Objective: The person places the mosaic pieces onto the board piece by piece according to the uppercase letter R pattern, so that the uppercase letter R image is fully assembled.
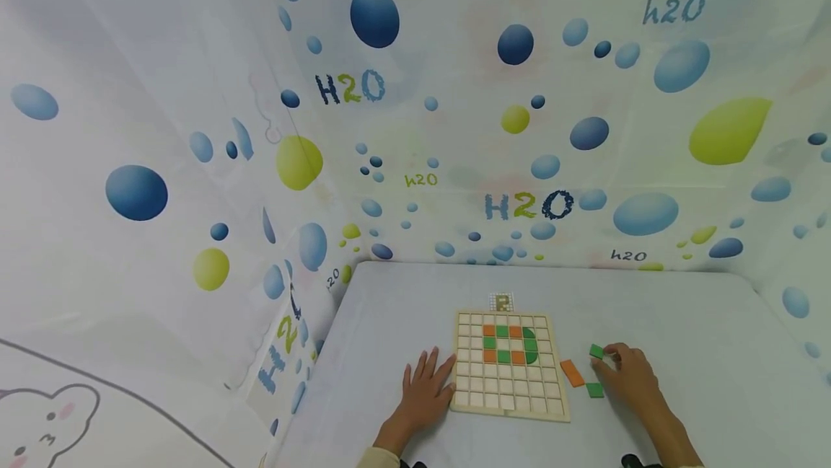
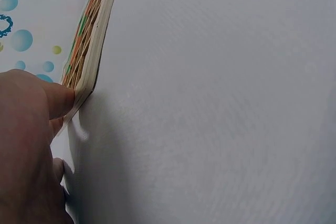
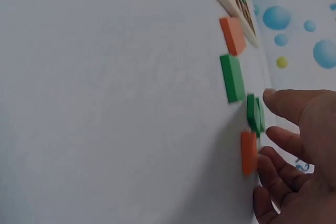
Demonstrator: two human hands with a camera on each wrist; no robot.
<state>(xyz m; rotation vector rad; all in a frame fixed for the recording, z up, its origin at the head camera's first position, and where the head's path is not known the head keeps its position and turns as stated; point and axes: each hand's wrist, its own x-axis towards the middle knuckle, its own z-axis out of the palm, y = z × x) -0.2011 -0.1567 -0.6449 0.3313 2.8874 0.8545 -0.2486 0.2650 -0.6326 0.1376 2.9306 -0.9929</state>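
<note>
A wooden grid board lies on the table with orange and green tiles set in a ring, its right side rounded by green curved pieces. My left hand rests flat beside the board's left edge, fingers spread; in the left wrist view the thumb touches the frame. To the right of the board, my right hand pinches a green tile between thumb and index finger. The right wrist view shows another green tile and an orange tile by the fingers, hidden from above.
Between the board and my right hand lie a loose orange tile and a green tile. A small pattern card touches the board's far edge. Curtains printed with bubbles stand behind and left of the white table.
</note>
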